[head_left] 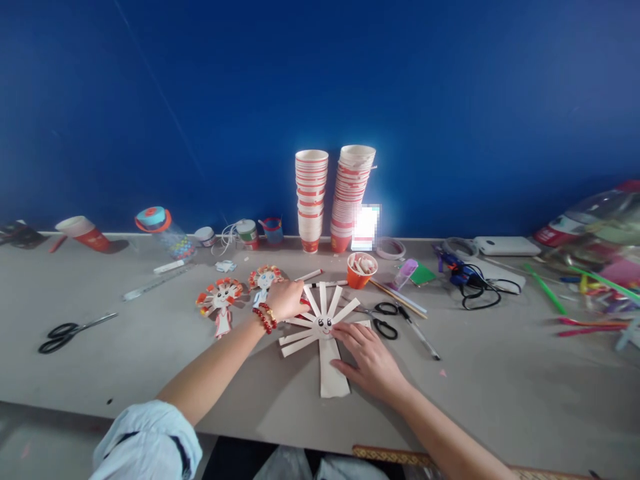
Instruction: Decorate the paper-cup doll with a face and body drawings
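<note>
A white paper-cup figure (333,370) lies flattened on the table, its cut strips fanned around a drawn smiling face. My right hand (373,357) rests on its right side, fingers stretched over the face's edge and thumb on the lower strip. Left of the fan, my left hand (287,299), with red bead bracelets (265,319) at the wrist, is curled beside something red (303,307); its fingertips are mostly hidden. Two finished-looking paper figures with orange-tipped strips, one left (223,300) and one partly behind my left hand (261,285), lie nearby.
Behind stand two tall stacks of paper cups (311,200) (353,200). An orange cup (361,270) holds paper scraps. Black-handled scissors (385,320) and a pen (420,333) lie right; more scissors (75,330) lie left. A blue glue gun (465,273) with black cord sits further right.
</note>
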`<action>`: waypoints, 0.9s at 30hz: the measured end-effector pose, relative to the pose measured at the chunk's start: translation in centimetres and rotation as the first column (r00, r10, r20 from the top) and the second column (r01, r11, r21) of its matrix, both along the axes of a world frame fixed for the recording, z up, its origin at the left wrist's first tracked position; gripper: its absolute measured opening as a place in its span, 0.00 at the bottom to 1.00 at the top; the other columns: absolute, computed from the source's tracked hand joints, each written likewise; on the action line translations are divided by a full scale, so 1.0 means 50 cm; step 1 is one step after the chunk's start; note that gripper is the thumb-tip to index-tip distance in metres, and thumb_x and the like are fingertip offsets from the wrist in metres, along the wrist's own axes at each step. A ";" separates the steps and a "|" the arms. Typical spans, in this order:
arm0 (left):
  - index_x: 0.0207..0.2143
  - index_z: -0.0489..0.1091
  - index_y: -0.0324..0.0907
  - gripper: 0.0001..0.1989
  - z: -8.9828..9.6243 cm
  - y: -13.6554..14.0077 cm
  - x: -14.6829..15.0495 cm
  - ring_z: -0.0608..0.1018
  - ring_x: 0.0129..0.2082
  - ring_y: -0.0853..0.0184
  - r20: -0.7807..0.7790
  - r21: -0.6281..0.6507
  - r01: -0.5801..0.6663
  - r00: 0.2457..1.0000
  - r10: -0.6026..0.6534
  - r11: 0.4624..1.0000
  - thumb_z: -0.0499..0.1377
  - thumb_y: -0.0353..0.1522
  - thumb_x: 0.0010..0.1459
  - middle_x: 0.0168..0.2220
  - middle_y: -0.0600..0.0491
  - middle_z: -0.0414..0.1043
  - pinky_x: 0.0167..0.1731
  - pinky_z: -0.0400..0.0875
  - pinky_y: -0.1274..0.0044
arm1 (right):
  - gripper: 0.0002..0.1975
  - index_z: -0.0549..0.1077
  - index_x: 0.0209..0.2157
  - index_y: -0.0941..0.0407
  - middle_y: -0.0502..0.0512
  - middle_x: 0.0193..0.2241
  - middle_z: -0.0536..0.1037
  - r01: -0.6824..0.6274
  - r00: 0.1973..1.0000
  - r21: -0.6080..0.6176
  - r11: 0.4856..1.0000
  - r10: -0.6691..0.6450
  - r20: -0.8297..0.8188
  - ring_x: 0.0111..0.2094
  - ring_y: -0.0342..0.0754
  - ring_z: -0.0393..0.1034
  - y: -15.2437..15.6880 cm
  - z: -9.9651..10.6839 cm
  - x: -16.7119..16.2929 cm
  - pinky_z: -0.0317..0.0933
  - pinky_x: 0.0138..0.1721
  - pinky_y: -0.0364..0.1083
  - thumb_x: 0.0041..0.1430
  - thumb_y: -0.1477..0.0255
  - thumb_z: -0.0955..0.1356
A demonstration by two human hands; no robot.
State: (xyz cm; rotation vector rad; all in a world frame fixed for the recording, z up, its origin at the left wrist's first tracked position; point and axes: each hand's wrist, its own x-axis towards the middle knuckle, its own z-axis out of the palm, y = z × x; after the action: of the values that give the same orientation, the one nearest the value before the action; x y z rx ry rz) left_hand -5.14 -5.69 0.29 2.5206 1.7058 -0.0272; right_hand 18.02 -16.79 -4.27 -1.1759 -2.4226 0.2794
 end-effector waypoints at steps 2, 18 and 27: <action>0.41 0.74 0.41 0.16 -0.001 0.003 -0.002 0.80 0.38 0.56 0.021 -0.027 -0.003 1.000 0.004 1.000 0.65 0.39 0.51 0.33 0.48 0.78 0.42 0.69 0.69 | 0.22 0.69 0.56 0.56 0.63 0.54 0.73 0.003 1.000 0.006 1.000 -0.003 -0.002 0.53 0.58 0.67 0.000 0.001 0.000 0.63 0.53 0.57 0.63 0.64 0.68; 0.44 0.69 0.39 0.09 -0.004 0.038 -0.056 0.78 0.38 0.65 0.562 0.019 -0.171 0.817 0.131 0.985 0.57 0.34 0.66 0.39 0.51 0.75 0.42 0.74 0.71 | 0.21 0.70 0.55 0.56 0.62 0.55 0.73 0.030 0.999 0.008 1.000 -0.031 0.031 0.53 0.58 0.67 -0.003 -0.001 -0.003 0.63 0.53 0.57 0.62 0.65 0.69; 0.43 0.68 0.44 0.09 0.035 -0.063 -0.043 0.78 0.42 0.64 0.887 0.035 -0.123 0.461 0.026 0.992 0.59 0.36 0.62 0.40 0.51 0.75 0.44 0.72 0.74 | 0.23 0.69 0.55 0.56 0.63 0.55 0.73 0.098 0.995 0.023 0.995 -0.099 0.032 0.54 0.60 0.68 0.017 -0.010 -0.047 0.64 0.53 0.58 0.59 0.65 0.71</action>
State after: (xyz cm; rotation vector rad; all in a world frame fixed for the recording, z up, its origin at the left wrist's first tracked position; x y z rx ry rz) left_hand -7.29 -8.86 2.05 1.8336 1.3023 1.1948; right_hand 15.70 -15.95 -4.76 -1.2953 -2.3809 0.2051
